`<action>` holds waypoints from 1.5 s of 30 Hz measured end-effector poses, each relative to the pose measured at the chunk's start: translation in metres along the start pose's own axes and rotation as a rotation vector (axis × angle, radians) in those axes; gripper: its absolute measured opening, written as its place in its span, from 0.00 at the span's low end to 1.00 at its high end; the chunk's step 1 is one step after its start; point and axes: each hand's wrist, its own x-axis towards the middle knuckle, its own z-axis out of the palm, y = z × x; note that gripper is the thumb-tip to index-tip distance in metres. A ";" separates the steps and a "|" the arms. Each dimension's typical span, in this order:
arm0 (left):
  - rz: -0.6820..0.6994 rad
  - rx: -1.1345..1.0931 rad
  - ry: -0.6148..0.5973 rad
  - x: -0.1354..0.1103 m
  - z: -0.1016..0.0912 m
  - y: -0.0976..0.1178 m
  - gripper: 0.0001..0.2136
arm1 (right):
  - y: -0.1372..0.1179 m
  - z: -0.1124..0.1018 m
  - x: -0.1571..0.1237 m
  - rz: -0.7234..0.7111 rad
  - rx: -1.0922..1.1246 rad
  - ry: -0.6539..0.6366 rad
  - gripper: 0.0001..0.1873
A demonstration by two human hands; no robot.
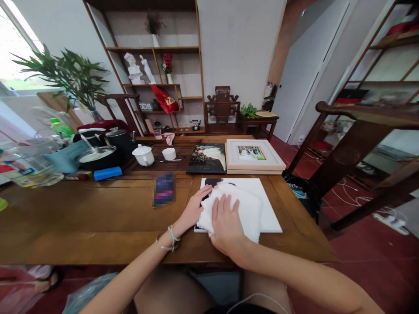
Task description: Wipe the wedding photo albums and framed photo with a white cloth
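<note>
A flat white photo panel (270,209) lies on the wooden table (98,218) in front of me, with a dark picture showing at its far left corner. A folded white cloth (245,207) rests on top of it. My right hand (225,224) lies flat on the cloth with fingers stretched out, pressing it down. My left hand (194,205) rests at the panel's left edge, fingers extended and touching the cloth and panel.
Behind the panel lie a dark photo print (207,159) and stacked light wooden frames (253,156). A blurred card (164,189) lies to the left. A tea tray with white teapot (143,155), cup (169,153), dark pots and clutter fills the far left. A wooden chair (360,144) stands right.
</note>
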 end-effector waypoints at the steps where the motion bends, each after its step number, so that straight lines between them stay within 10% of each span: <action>1: 0.017 0.007 -0.005 0.000 0.000 0.000 0.23 | -0.008 0.001 -0.004 -0.002 -0.029 0.014 0.48; 6: -0.031 0.085 -0.007 -0.001 0.002 0.005 0.20 | -0.024 -0.003 -0.038 -0.152 -0.073 0.063 0.49; 11: -0.090 0.147 0.029 0.000 0.007 0.014 0.19 | 0.017 -0.018 -0.043 -0.269 0.089 0.041 0.43; 20: -0.042 0.208 0.068 -0.002 0.009 0.016 0.18 | 0.100 -0.016 0.041 -0.026 0.376 0.004 0.23; 30: -0.052 0.201 0.033 0.001 0.005 0.023 0.16 | 0.073 -0.015 0.116 -0.080 0.517 -0.006 0.28; 45: -0.053 0.190 0.085 -0.002 0.010 0.015 0.17 | 0.089 0.016 0.040 -0.129 0.276 0.119 0.31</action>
